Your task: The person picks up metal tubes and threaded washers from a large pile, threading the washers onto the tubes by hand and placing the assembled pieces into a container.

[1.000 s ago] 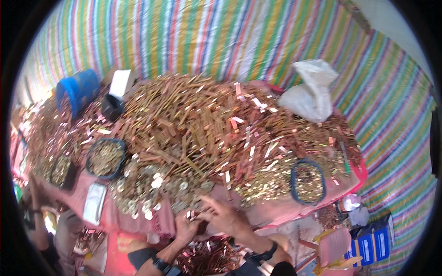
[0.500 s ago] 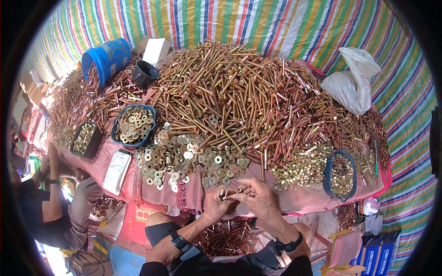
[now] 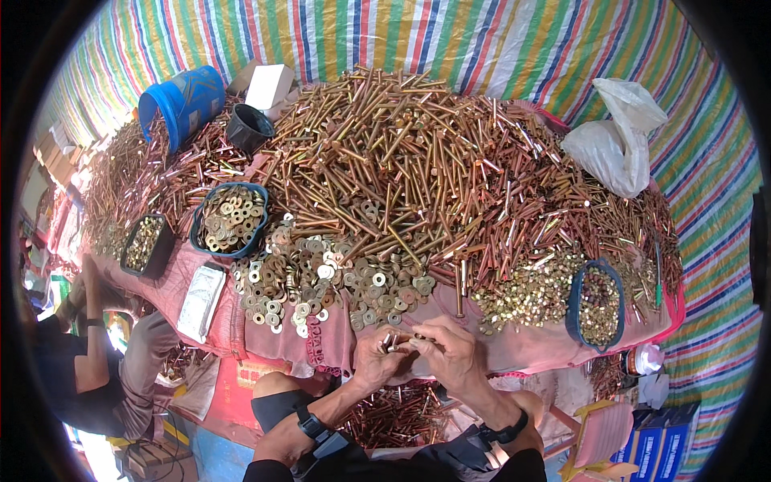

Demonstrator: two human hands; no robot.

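My left hand (image 3: pixel 376 361) is closed around a few metal bolts (image 3: pixel 391 343), whose shiny ends stick out between thumb and fingers. Right beside it, my right hand (image 3: pixel 454 353) pinches at the end of one of these pieces; what lies between its fingertips is too small to make out. Both hands are over the near edge of the cloth-covered table. Just beyond them lie loose flat washers (image 3: pixel 297 277). A heap of small brass-coloured nuts (image 3: pixel 522 296) spreads to the right, and a large mound of long bolts (image 3: pixel 385 161) rises behind.
A blue tub of washers (image 3: pixel 265 210) and a dark tub of nuts (image 3: pixel 163 253) stand left, another nut tub (image 3: pixel 573 309) right. A tipped blue bucket (image 3: pixel 201 100), black cup (image 3: pixel 249 128) and white sack (image 3: pixel 606 153) lie farther back. Another person's arm (image 3: pixel 92 353) is at left.
Both hands stay close together at the table edge. The fingers of my right hand have shifted slightly against the pieces in my left. The view has moved a little.
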